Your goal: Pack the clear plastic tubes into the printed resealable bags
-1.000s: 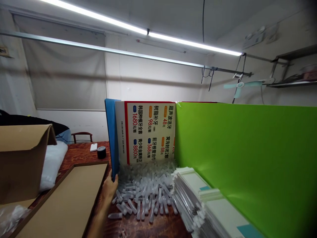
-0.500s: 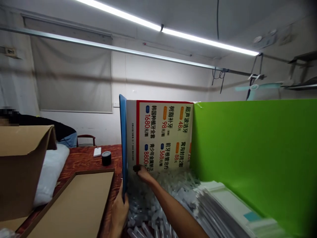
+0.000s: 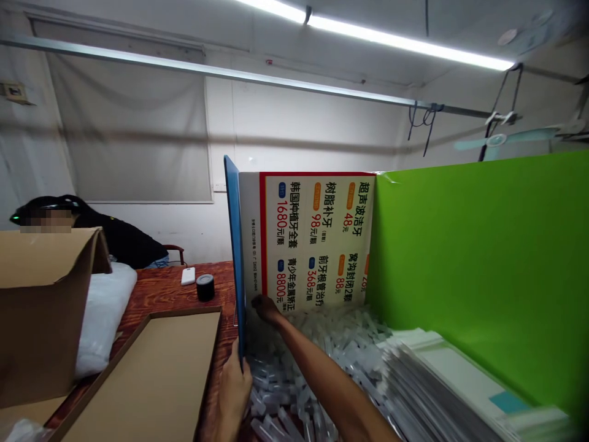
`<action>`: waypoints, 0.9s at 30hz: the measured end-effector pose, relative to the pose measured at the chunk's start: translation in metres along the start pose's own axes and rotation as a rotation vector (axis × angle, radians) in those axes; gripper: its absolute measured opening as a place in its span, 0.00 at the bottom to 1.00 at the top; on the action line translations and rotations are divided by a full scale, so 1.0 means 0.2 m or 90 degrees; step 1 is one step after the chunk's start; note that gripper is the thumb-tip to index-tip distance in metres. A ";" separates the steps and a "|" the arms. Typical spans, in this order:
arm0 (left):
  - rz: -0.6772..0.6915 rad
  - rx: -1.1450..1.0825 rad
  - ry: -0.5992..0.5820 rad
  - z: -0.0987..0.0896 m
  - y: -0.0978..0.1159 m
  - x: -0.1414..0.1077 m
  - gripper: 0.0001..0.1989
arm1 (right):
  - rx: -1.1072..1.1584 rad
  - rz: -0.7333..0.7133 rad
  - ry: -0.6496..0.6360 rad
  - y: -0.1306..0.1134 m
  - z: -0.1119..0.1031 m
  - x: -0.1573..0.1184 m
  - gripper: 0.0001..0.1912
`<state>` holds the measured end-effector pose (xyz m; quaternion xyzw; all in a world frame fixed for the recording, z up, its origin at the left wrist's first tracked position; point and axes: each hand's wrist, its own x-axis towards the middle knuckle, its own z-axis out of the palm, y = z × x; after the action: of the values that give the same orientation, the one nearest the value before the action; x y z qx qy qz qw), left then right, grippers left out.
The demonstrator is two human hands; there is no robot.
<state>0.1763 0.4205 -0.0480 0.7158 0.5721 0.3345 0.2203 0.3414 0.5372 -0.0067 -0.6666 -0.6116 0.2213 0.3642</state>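
Note:
A thin blue board (image 3: 234, 245) stands upright, nearly edge-on to me. My left hand (image 3: 234, 387) is closed on its lower near edge. My right hand (image 3: 267, 309) reaches over a heap of clear plastic tubes (image 3: 294, 393) to the foot of a white panel with a red border and printed prices (image 3: 317, 239). Its fingers are curled and dark, close to the blue board's inner side; what they hold, if anything, I cannot make out. To the right, a stack of white flat packs or papers (image 3: 427, 380) lies beside the tubes.
A green panel (image 3: 469, 264) rises on the right. On the wooden table (image 3: 151, 285) are a shallow cardboard tray (image 3: 147, 374), a white phone (image 3: 188, 276) and a black round container (image 3: 205, 286). A cardboard box (image 3: 37, 331) and white plastic wrap (image 3: 105, 313) stand left; a person (image 3: 124, 239) sits behind.
The view has shifted slightly, so the panels sit a little higher and further right. Both hands keep their places at the blue board. The person at the back left shows more, head raised.

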 end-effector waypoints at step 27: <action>-0.038 0.041 -0.033 -0.06 0.09 -0.02 0.25 | -0.173 0.021 -0.086 0.03 0.07 -0.01 0.16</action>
<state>0.1790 0.4102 -0.0273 0.7137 0.5975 0.2906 0.2217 0.3350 0.5389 -0.0198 -0.7033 -0.6479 0.1869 0.2251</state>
